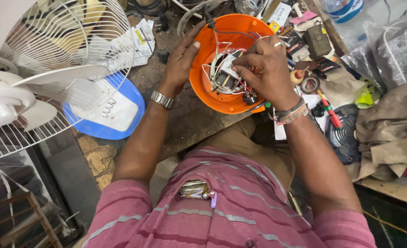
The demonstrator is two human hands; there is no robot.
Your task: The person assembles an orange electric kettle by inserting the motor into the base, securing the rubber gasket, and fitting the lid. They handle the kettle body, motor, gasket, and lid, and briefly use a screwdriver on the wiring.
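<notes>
The white fan guard (pixel 51 59) fills the upper left, off my work area. Upper centre, the orange housing (pixel 226 64) lies open-side up on the counter (pixel 189 119). My left hand (pixel 181 57) is spread flat against its rim (bracing it); my right hand (pixel 265 64), wrist bent, pinches the wiring (pixel 222 76) inside.

An orange round fan housing (pixel 222 98) lies open side up at the near edge of the cluttered table (pixel 189 124), its white and red wiring (pixel 226 76) and metal motor parts exposed inside.
</notes>
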